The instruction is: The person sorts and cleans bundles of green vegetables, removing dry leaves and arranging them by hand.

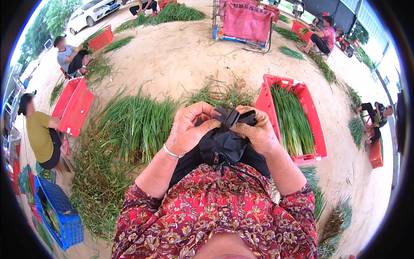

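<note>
Above my lap, my left hand [190,129] pinches a black plastic clip [229,117] between thumb and fingers. My right hand [258,132] grips a black piece [247,118] right beside that clip; whether the two are joined cannot be made out. Below both hands rests a black fabric pouch [223,145] with a zipper and a dark cord, partly hidden by the fingers. A bracelet [171,151] circles my left wrist. Long green stalks, probably scallions or chives [139,123], lie in a broad heap left of my hands.
At my right stands a red plastic crate [312,123] holding bundled green stalks [291,119]. Trimmed leaves [97,191] litter the ground at left. A person [42,132] sits by another red crate [73,105]. Nearer is a blue crate [69,223]. A cart with pink cloth [247,21] stands ahead.
</note>
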`<state>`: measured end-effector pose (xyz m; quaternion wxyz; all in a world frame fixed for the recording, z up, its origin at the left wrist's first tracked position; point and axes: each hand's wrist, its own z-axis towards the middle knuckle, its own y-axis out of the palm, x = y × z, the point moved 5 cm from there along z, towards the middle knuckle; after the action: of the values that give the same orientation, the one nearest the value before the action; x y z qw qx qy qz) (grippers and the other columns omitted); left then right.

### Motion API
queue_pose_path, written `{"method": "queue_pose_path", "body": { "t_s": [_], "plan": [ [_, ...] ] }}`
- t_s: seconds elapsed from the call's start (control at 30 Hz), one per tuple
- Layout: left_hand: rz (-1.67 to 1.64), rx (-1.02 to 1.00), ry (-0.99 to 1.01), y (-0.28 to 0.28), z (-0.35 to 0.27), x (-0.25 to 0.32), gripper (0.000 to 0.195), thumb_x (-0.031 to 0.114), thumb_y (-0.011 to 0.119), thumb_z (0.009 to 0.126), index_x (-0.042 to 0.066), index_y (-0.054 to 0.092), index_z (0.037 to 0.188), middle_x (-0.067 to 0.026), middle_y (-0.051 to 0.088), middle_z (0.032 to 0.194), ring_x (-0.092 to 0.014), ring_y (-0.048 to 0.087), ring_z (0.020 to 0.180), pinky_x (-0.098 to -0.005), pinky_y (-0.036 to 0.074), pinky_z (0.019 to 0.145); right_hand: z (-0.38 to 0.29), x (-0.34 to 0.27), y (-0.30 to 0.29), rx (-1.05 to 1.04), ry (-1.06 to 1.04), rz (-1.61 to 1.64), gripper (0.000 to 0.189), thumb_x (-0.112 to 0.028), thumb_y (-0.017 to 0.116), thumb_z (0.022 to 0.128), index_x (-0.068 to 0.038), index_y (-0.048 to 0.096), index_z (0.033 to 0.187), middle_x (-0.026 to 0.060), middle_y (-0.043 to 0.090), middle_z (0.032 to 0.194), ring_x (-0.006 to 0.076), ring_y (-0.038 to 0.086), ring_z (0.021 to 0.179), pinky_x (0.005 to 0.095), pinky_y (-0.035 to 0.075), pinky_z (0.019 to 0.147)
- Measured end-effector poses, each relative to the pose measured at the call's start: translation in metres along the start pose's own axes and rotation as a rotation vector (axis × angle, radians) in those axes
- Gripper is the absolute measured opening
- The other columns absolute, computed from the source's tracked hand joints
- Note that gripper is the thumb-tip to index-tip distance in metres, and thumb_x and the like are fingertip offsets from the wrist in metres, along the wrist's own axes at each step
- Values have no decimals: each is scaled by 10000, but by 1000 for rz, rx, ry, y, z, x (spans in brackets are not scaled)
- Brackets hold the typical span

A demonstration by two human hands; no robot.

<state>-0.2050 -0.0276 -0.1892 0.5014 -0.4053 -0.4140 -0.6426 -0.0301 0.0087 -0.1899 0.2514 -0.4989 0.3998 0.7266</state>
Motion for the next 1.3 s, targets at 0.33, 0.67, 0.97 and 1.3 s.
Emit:
{"method": "queue_pose_path", "body": {
  "t_s": [0.33, 0.67, 0.97, 1.3],
  "plan": [
    [119, -13, 174, 9, -6, 8, 478, -47, 667, 799, 51, 572, 1257, -77, 509, 1296, -168, 522, 1158, -316, 429, 960, 0, 1, 4, 8, -153, -320, 130, 28, 716, 815, -36, 668, 917, -28, 644, 873, 42, 572, 816, 215, 472, 743],
    [-174, 207, 128, 15, -23, -24, 356, 22, 641, 900, -6, 568, 1247, -26, 544, 1214, -121, 524, 1111, -262, 395, 980, -1, 14, 21, 98, -315, -660, 255, -29, 784, 757, -28, 659, 979, 5, 618, 864, 84, 575, 804, 246, 479, 733],
    [-64, -22, -77, -35, -15, 13, 305, 179, 549, 982, -34, 583, 1198, -59, 663, 1028, -98, 577, 811, -252, 480, 785, 4, -1, 5, -298, 205, -125, 397, -64, 530, 807, -63, 504, 1203, 45, 573, 1011, 88, 487, 760, 242, 403, 697],
    [116, -348, -228, -27, -20, 11, 280, 220, 558, 978, -11, 596, 1131, -27, 636, 990, -84, 545, 816, -248, 472, 750, 3, -11, 8, -466, 252, -204, 238, -28, 564, 931, -5, 572, 1167, 15, 581, 912, 86, 588, 714, 234, 485, 657]
  ]
}}
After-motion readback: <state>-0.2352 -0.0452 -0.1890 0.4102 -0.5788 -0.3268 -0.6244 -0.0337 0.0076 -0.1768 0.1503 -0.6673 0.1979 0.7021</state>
